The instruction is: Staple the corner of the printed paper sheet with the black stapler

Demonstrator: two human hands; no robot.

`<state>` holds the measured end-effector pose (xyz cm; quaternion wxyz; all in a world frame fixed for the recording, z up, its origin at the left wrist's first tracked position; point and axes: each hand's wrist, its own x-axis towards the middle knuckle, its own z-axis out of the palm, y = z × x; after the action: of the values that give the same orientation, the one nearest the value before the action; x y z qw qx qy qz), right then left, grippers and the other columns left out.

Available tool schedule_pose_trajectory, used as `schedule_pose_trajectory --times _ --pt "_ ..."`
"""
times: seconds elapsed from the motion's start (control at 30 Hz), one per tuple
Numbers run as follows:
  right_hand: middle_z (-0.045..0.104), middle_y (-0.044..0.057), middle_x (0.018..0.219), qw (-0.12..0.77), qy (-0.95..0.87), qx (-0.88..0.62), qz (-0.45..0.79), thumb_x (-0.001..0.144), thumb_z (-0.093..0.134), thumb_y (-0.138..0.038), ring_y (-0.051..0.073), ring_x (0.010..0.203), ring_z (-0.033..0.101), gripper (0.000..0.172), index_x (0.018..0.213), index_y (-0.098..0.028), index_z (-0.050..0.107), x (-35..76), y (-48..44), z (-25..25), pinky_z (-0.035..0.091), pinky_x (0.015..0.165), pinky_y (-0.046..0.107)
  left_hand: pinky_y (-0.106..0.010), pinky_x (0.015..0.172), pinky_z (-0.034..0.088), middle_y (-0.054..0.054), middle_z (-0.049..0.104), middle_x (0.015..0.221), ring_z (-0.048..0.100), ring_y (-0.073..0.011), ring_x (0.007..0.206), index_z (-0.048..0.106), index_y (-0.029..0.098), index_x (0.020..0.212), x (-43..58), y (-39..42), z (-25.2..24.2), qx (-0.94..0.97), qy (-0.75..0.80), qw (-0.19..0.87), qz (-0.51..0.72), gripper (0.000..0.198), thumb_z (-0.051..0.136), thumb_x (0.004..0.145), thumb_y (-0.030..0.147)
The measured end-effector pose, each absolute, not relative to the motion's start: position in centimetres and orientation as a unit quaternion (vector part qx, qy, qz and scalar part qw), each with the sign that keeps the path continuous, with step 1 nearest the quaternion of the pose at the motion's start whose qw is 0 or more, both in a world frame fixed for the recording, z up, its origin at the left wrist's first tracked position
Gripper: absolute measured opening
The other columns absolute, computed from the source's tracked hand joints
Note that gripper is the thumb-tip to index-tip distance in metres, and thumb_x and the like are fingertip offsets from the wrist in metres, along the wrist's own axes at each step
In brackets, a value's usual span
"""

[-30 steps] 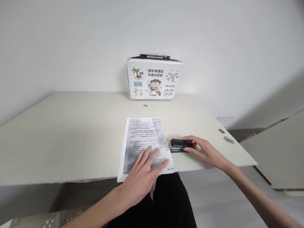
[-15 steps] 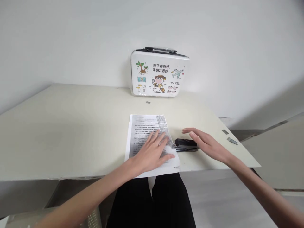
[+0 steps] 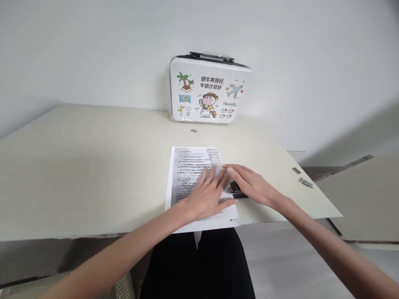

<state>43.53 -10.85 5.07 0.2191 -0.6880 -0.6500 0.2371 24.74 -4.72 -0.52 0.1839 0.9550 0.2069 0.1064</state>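
Note:
A printed sheet of paper [image 3: 183, 166] lies at the table's front edge, with a patterned band along its right side. My left hand [image 3: 208, 195] rests flat on the paper, fingers spread, close to its right edge. The nose of a black stapler [image 3: 236, 187] meets that edge from the right. Over the stapler lies my right hand [image 3: 252, 185], its fingers stretched out to the left and its palm covering the stapler's rear part. Its fingertips are close beside the left fingers. I cannot tell how firmly it presses.
At the table's back, a white case [image 3: 208, 91] with cartoon prints leans near the wall. A short strip of staples [image 3: 193, 131] lies before it. On the right are another small strip [image 3: 296, 170] and a small grey piece [image 3: 306, 182]. The front edge [image 3: 93, 237] is close to my legs.
My right hand has moved left onto the stapler, which now shows only its nose. My left hand stays on the paper. The view has shifted slightly.

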Motion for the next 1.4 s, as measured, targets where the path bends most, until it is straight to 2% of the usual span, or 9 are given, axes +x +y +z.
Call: schedule_pose_trajectory --times 0.33,0.5,0.63,0.8,0.93,1.1,1.2,1.3,1.4 --pt "0.066 0.003 0.141 0.198 -0.675 -0.678 0.213 0.107 0.03 -0.06 0.03 0.134 0.058 0.051 0.133 -0.034 0.065 43.2 -10.6 4.7 0.045 0.112 0.05 -0.06 0.129 0.004 -0.012 0.017 0.175 0.001 -0.0388 0.161 0.01 0.021 0.168 24.7 -4.9 -0.3 0.955 0.206 0.183 0.109 0.082 0.037 0.104 0.066" --pt "0.066 0.003 0.141 0.169 -0.692 -0.678 0.181 0.108 0.029 -0.057 0.027 0.133 0.059 0.049 0.132 -0.034 0.065 43.1 -10.3 4.4 0.044 0.112 0.048 -0.06 0.129 0.007 -0.014 0.026 0.172 0.002 -0.0383 0.161 0.014 0.02 0.167 24.8 -4.9 -0.5 0.954 0.208 0.178 0.121 0.082 0.038 0.104 0.066" --pt "0.06 0.002 0.148 0.112 -0.705 -0.685 0.145 0.109 0.024 -0.055 0.026 0.138 0.055 0.051 0.14 -0.033 0.059 42.9 -10.1 4.2 0.044 0.113 0.048 -0.059 0.13 0.005 -0.012 0.028 0.171 0.001 -0.0366 0.161 0.019 0.021 0.166 24.7 -4.9 -0.8 0.955 0.208 0.166 0.13 0.078 0.033 0.104 0.067" --pt "0.052 0.003 0.156 0.048 -0.72 -0.687 0.081 0.11 0.022 -0.043 0.025 0.144 0.048 0.051 0.151 -0.034 0.05 42.4 -10.0 3.9 0.044 0.113 0.049 -0.058 0.13 0.005 -0.011 0.033 0.169 0.003 -0.0345 0.161 0.025 0.02 0.164 24.7 -5.0 -1.1 0.954 0.211 0.152 0.146 0.074 0.03 0.105 0.065" --pt "0.052 0.008 0.157 0.024 -0.729 -0.684 0.015 0.109 0.023 -0.036 0.029 0.145 0.048 0.053 0.157 -0.032 0.044 41.8 -9.8 3.2 0.045 0.111 0.053 -0.057 0.131 0.003 -0.013 0.038 0.167 0.007 -0.0343 0.161 0.03 0.017 0.162 24.7 -4.9 -1.1 0.955 0.21 0.146 0.148 0.073 0.031 0.106 0.063" --pt "0.051 0.012 0.157 0.03 -0.736 -0.673 -0.06 0.107 0.03 -0.03 0.036 0.142 0.048 0.053 0.158 -0.029 0.045 41.1 -9.5 1.7 0.045 0.108 0.06 -0.053 0.132 0.005 -0.017 0.027 0.171 0.008 -0.033 0.161 0.027 0.011 0.163 24.4 -4.8 -1.2 0.948 0.226 0.154 0.163 0.08 0.036 0.104 0.065" --pt "0.051 0.014 0.157 0.038 -0.739 -0.668 -0.078 0.106 0.033 -0.03 0.039 0.142 0.048 0.053 0.158 -0.029 0.045 41.0 -9.4 1.3 0.044 0.107 0.063 -0.052 0.132 0.005 -0.021 0.026 0.17 0.008 -0.0327 0.161 0.025 0.007 0.163 24.3 -4.7 -1.3 0.948 0.224 0.156 0.164 0.085 0.039 0.103 0.066" --pt "0.053 0.012 0.155 0.072 -0.742 -0.665 -0.043 0.108 0.032 -0.035 0.036 0.141 0.051 0.05 0.157 -0.031 0.045 41.4 -9.4 1.8 0.047 0.106 0.06 -0.053 0.132 0.007 -0.019 0.021 0.172 0.005 -0.0321 0.161 0.018 0.011 0.166 24.1 -4.7 -1.2 0.947 0.218 0.169 0.167 0.087 0.04 0.102 0.067" --pt "0.061 0.01 0.146 0.167 -0.741 -0.65 0.0 0.111 0.029 -0.036 0.029 0.133 0.058 0.045 0.149 -0.028 0.052 42.5 -10.3 2.6 0.05 0.105 0.051 -0.055 0.131 0.012 -0.014 0.01 0.174 0.0 -0.0329 0.16 0.014 0.017 0.168 23.0 -4.5 -0.6 0.947 0.213 0.197 0.134 0.088 0.038 0.102 0.07"
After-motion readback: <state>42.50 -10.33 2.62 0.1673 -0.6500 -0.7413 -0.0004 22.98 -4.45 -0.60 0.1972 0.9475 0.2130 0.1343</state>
